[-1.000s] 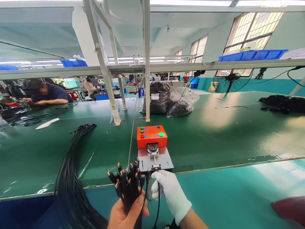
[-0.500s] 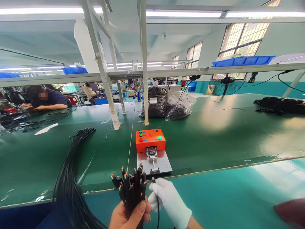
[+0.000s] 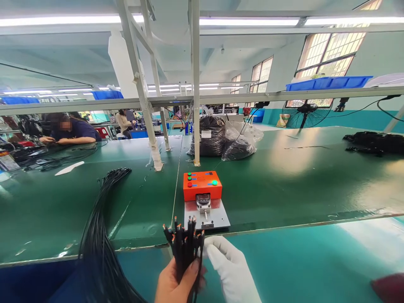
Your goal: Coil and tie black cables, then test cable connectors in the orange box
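One bare left hand (image 3: 179,280) has its fingers wrapped around one bundle of black connectors (image 3: 184,250), in front of the surface (image 3: 268,185); one gloved right hand (image 3: 232,265) curls its fingers at the bundle's right edge, whether pinching one cannot be told; one orange box (image 3: 202,192) bears four round buttons (image 3: 214,182).

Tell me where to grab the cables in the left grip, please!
Best just under the plugs, coming from the left, I'd say. The cables fan out at their upright tips but gather close together lower down. The left grip wraps them there, and the right grip crowds the other side.
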Demonstrator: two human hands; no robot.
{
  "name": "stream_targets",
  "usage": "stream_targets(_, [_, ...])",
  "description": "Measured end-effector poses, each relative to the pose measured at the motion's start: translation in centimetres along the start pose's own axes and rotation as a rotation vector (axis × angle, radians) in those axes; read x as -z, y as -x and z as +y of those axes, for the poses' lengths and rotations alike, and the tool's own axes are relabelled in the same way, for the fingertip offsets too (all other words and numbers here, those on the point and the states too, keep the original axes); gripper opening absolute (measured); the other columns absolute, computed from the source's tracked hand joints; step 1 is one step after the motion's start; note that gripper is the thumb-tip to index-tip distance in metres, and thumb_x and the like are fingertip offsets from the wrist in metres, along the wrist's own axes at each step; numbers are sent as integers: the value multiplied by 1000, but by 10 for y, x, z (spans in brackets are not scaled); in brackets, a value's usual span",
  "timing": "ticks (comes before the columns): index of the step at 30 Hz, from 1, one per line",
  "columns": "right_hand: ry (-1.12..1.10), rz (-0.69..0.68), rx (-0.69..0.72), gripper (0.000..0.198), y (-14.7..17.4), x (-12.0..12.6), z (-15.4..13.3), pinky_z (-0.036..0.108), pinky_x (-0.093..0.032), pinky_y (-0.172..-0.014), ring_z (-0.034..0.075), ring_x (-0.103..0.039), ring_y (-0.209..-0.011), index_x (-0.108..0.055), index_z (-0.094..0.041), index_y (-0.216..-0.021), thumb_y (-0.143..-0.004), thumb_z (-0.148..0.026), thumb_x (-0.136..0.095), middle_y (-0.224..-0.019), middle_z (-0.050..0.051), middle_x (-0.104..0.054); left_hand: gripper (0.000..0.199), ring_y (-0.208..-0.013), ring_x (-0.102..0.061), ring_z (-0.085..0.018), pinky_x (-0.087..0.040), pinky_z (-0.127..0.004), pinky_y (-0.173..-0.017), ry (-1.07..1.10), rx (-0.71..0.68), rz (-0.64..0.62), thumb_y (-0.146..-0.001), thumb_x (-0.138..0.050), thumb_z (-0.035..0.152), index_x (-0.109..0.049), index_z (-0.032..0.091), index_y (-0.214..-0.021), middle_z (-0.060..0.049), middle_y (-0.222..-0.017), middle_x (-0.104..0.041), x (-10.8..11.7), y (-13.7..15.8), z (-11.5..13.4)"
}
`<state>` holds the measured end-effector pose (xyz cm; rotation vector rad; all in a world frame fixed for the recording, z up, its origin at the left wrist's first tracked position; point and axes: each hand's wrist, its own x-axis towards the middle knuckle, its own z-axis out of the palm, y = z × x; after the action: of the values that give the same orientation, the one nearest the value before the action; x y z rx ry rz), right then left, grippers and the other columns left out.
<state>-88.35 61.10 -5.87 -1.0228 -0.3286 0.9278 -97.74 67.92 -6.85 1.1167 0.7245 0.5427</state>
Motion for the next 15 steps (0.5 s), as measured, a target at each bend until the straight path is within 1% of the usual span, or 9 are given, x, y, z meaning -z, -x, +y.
stream_targets(2, [1, 9, 38, 30, 0, 0, 2, 25, -41, -41, 13, -47, -48, -70, -16, -82, -64, -41, -71, -61, 2, -59, 40, -44, -52, -12, -41, -24, -46, -71, -5, -2, -55, -77, 48, -65, 12, -67, -1, -54, -64, 1, -3, -4])
stream_targets(4, [27, 100, 129, 34, 2, -1, 5, 26, -44, -48, 14, -51, -54, -70, -17, -90, -66, -41, -70, -75, 5, -65, 43, -42, -50, -11, -38, -22, -43, -112, -12, 35, -54, -77, 51, -64, 12, -67, -1, -51, -62, -1, -5, -7])
stream_targets(6, [54, 178, 201, 36, 4, -3, 9, 26, -45, -53, 16, -53, -59, -70, -18, -91, -66, -43, -69, -82, 6, -67, 45, -40, -47, -10, -36, -21, -41, -113, -54, 95, -54, -76, 53, -64, 12, -68, 1, -49, -60, -5, -6, -9])
stream_targets(7, [62, 194, 208, 37, 5, -5, 10, 26, -45, -54, 16, -54, -61, -70, -18, -91, -65, -44, -69, -82, 6, -67, 45, -39, -46, -9, -35, -20, -40, -107, -73, 120, -54, -76, 53, -65, 12, -68, 1, -47, -60, -7, -6, -8])
stream_targets(9, [65, 217, 171, 35, 4, -5, 11, 26, -46, -55, 18, -56, -62, -70, -17, -87, -63, -42, -70, -79, 6, -68, 43, -39, -46, -9, -35, -21, -40, -84, -77, 133, -54, -77, 51, -67, 12, -68, 0, -47, -60, -11, -5, -7])
stream_targets(11, [69, 260, 116, 28, 0, -2, 10, 26, -46, -60, 18, -57, -64, -68, -16, -78, -62, -38, -71, -73, 5, -68, 38, -44, -53, -14, -41, -24, -45, -38, -71, 180, -53, -79, 46, -69, 14, -70, -2, -52, -65, -12, -4, -5])
stream_targets(12, [95, 270, 95, 24, -3, 1, 8, 25, -46, -60, 17, -57, -63, -66, -16, -72, -64, -37, -69, -67, 4, -67, 35, -48, -58, -17, -44, -27, -48, -15, -76, 218, -53, -80, 44, -70, 15, -71, -3, -54, -67, -12, -4, -5])
stream_targets(14, [187, 237, 43, 21, -11, 8, 7, 23, -43, -56, 13, -53, -53, -58, -16, -62, -70, -35, -62, -53, 1, -62, 30, -55, -63, -23, -48, -32, -52, 15, -105, 293, -54, -78, 41, -70, 18, -71, -5, -55, -69, -10, -3, -6])
stream_targets(15, [238, 202, 9, 22, -15, 12, 7, 23, -41, -52, 12, -50, -47, -53, -17, -59, -72, -34, -58, -46, 0, -58, 28, -55, -64, -25, -49, -34, -52, 18, -117, 311, -55, -77, 41, -70, 18, -69, -5, -52, -68, -9, -2, -7])
